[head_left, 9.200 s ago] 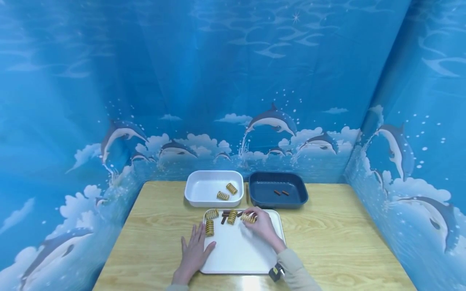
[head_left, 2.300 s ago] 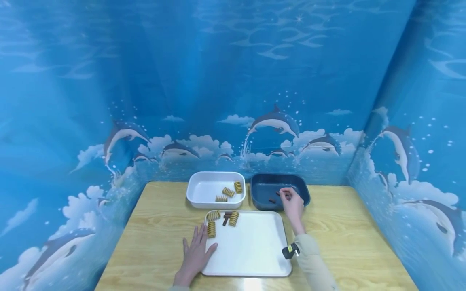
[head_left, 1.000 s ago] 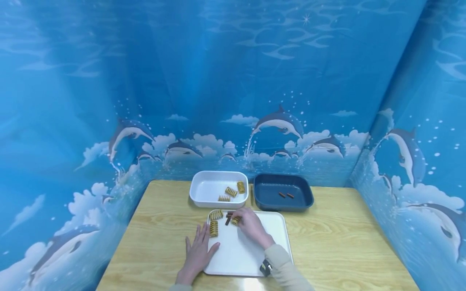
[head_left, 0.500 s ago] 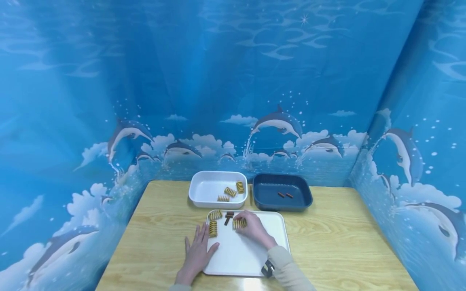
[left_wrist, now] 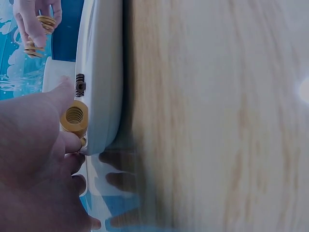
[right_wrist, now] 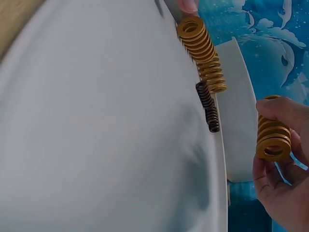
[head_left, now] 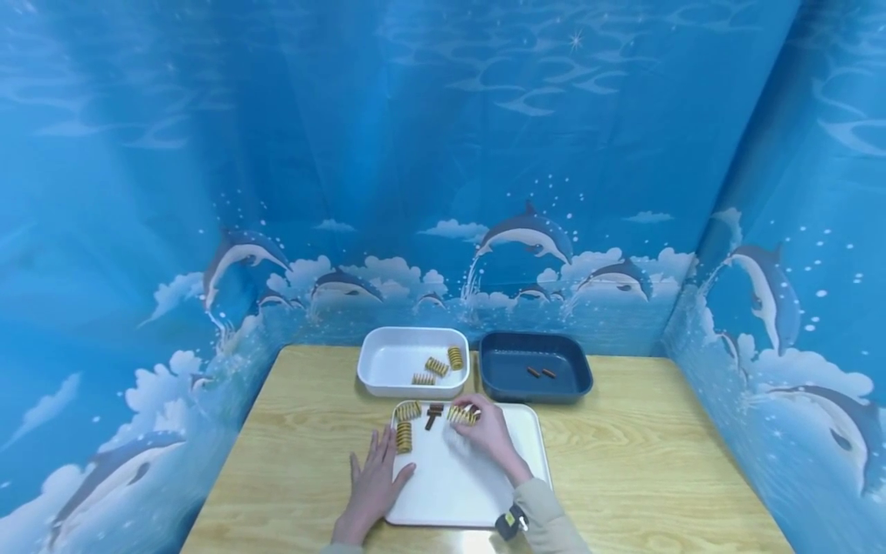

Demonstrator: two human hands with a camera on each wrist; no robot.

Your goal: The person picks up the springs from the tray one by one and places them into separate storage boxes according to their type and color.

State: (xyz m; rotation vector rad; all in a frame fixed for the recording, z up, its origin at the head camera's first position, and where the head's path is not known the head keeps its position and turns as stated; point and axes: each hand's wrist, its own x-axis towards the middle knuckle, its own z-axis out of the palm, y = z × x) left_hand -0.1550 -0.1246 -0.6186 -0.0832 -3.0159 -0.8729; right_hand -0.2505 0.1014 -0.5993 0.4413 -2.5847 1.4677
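Note:
My right hand pinches a large yellow coil spring between thumb and fingers, held above the back part of the white tray. My left hand rests with fairly straight fingers at the tray's left edge. Close to its fingertips, one yellow spring lies on the tray, with another yellow spring just behind it. Several small dark brown springs are clustered between those and my right hand. In the left wrist view, the left hand's fingers touch or nearly touch a yellow spring.
Behind the tray stand a white bin with three yellow springs and, to its right, a navy bin with two small brown springs visible. Wooden table surrounds them. A blue dolphin-print curtain hangs behind and at both sides.
My right hand left the navy bin, reached back to the tray, took hold of a yellow spring beside the brown ones and raised it. The left hand stays put. The white bin gained a yellow spring.

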